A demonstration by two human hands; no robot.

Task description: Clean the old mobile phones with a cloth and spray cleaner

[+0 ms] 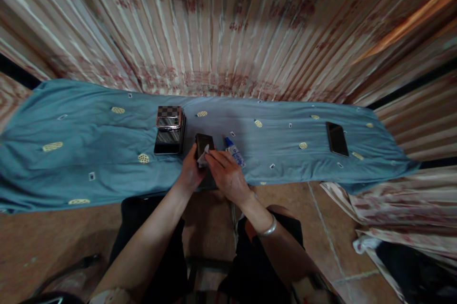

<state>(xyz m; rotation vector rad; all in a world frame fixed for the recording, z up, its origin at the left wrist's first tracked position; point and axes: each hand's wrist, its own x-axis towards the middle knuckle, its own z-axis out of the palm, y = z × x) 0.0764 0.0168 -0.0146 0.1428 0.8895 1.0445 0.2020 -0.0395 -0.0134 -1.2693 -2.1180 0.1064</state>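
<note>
Gripping dark phone-like device [204, 139] in left hand [191, 170], by its left side, far end jutting past the fingers, near part hidden by both hands. Pinching white wipe [202, 158] in right hand [228, 177], over device face. Sitting between stacked devices [168, 136] and blue-capped bottle [235, 152], over blue cloth [285, 139].

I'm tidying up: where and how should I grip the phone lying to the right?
Probably grip the phone midway along its long edges, from above: it lies flat on the blue cloth, with mainly its thin sides to pinch.
</note>
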